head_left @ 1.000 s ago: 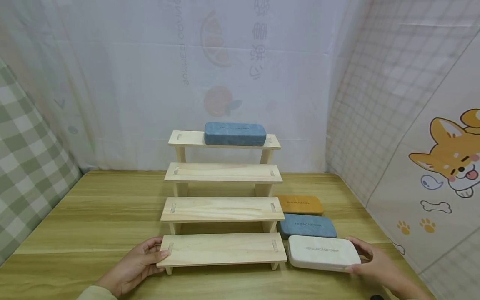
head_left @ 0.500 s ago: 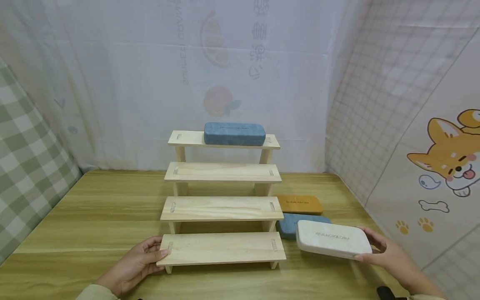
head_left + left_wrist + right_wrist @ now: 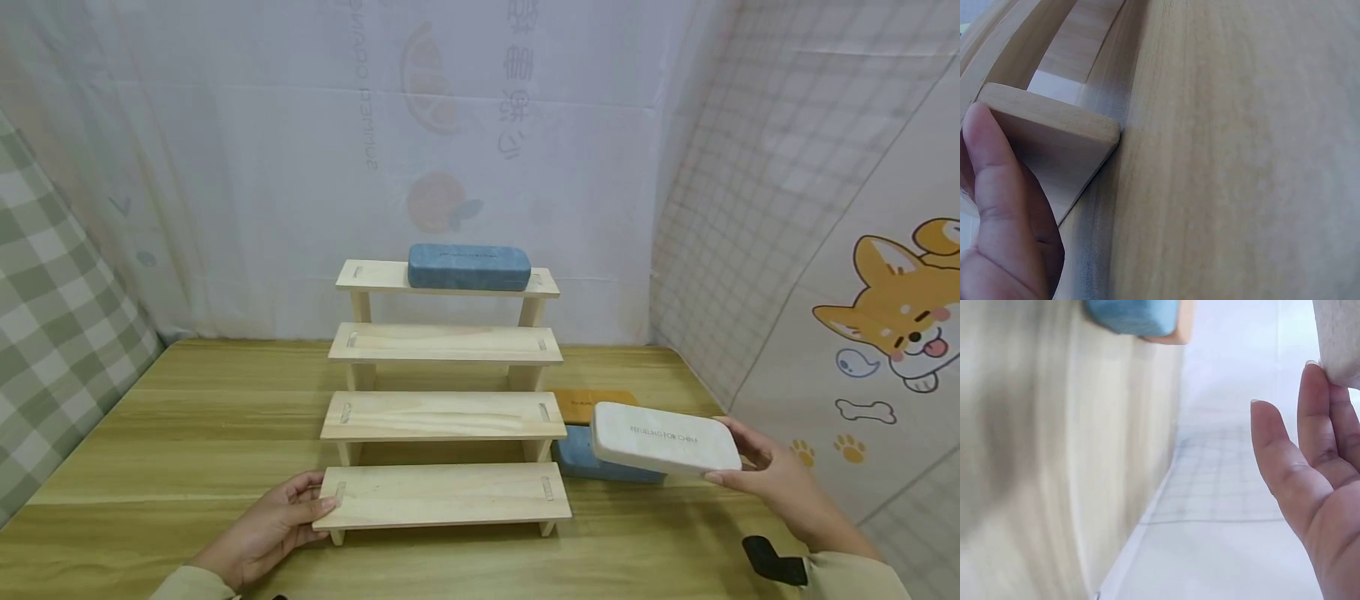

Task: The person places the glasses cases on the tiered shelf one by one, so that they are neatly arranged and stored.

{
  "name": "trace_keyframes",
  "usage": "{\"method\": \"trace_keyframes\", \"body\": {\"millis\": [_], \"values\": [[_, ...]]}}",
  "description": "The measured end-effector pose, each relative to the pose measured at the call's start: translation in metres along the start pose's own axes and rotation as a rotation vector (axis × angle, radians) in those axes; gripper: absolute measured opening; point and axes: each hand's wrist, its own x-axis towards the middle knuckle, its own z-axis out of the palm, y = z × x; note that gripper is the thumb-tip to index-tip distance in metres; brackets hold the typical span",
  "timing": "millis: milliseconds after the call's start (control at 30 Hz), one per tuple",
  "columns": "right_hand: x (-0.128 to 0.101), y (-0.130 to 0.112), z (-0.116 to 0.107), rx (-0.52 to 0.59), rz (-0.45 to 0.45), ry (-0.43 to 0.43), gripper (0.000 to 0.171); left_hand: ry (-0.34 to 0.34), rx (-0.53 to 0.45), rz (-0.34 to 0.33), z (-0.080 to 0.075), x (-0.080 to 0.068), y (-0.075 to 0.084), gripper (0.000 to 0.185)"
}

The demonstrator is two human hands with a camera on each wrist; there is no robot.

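Observation:
My left hand (image 3: pixel 270 525) grips the left end of the lowest step of a four-tier pale wooden display stand (image 3: pixel 442 496), thumb on top. In the left wrist view, that thumb lies beside the stand's side support (image 3: pixel 1054 112). Off the table at the right, my right hand (image 3: pixel 772 483) holds a white glasses case (image 3: pixel 663 437) by its right end, slightly tilted. Only a corner of this case shows in the right wrist view. Beneath and behind it lie a blue glasses case (image 3: pixel 607 467) and an orange glasses case (image 3: pixel 573 406), both partly covered.
Another blue glasses case (image 3: pixel 468 268) rests on the top step, right of its middle. The stand stands on a wood-grain table (image 3: pixel 195 433). A white curtain (image 3: pixel 262 208) hangs behind the table, with printed cloth (image 3: pixel 810 208) along the right side.
The white glasses case has risen from the table in my right hand and moved back and slightly right, now overlapping the blue and orange cases in view. My left hand stays put on the stand.

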Motion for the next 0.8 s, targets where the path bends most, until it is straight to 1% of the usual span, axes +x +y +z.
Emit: {"method": "trace_keyframes", "body": {"millis": [200,500,567,800], "values": [[0.010,-0.013,-0.003,0.011,-0.041,0.009,0.072,0.003,0.003,-0.008,0.000,0.000,0.001,0.071],[0.026,-0.037,-0.002,0.053,-0.131,0.010,0.065,-0.003,0.000,-0.006,0.000,0.000,0.000,0.072],[0.030,-0.042,-0.002,0.056,-0.137,0.010,0.065,-0.005,-0.002,-0.005,0.000,0.000,0.000,0.072],[0.043,-0.059,0.001,0.075,-0.107,-0.007,0.071,0.002,-0.009,-0.005,0.000,0.000,-0.001,0.072]]}}
